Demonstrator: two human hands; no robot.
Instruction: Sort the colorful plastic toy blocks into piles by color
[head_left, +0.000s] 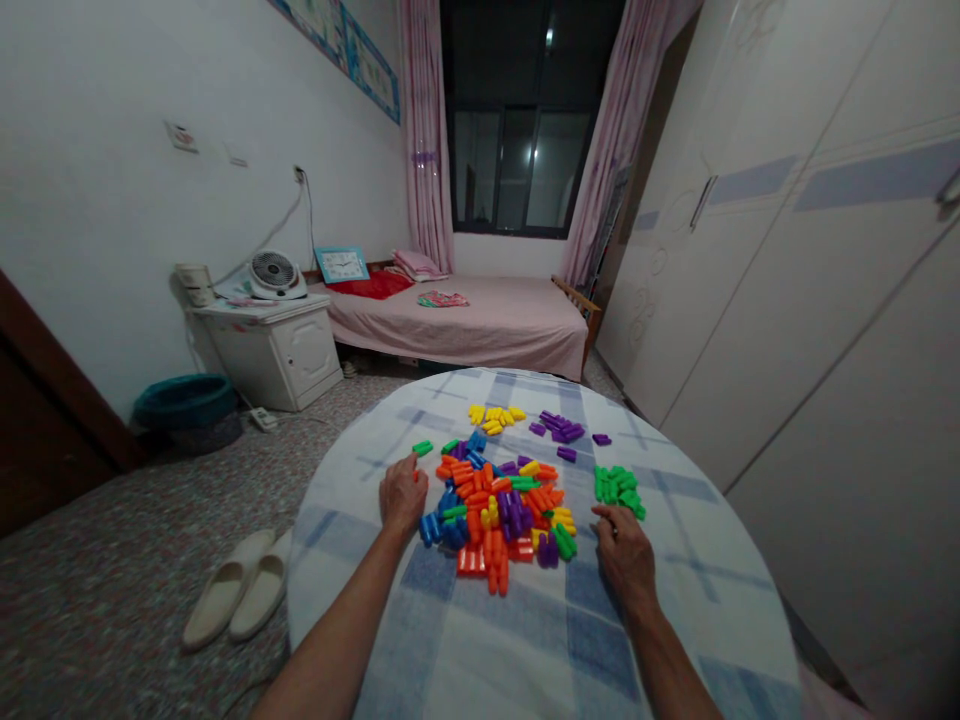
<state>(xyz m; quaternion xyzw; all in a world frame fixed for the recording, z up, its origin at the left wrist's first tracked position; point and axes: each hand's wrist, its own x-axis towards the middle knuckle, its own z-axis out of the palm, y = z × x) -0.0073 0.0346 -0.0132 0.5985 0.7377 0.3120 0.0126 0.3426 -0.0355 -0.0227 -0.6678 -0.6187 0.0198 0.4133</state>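
Worktop (pixel 517 655): it carries all the pieces; we see one mixed pile (pixel 491 490) in the middle, and three groups of a single colour placed around its far and right sides.
Yellow group (pixel 495 416): it lies beyond the pile and only yellow is in it, so we judge this colour to be partly separated.
Purple group (pixel 561 426): it is also beyond the pile, more to the right; a few purple pieces lie loose near it, so it is less tidy.
Green group (pixel 619 490): it sits to the right of the pile, closely gathered.
Mixed pile: here we find orange, blue, purple, yellow and green together; it is the largest heap, so in our judgement the bigger part is left.
Orange and blue: for the orange pieces (pixel 495 560) and the blue pieces (pixel 450 530) we see no group of their own.
Left hand (pixel 405 492): it is at the left side of the pile, index finger stretched towards a lone green piece (pixel 422 448); some orange shows near the thumb, but we cannot tell if the fingers grip it.
Right hand (pixel 624 550): it is just on the near side of the green group, fingers bent; we cannot tell if they are apart or together.
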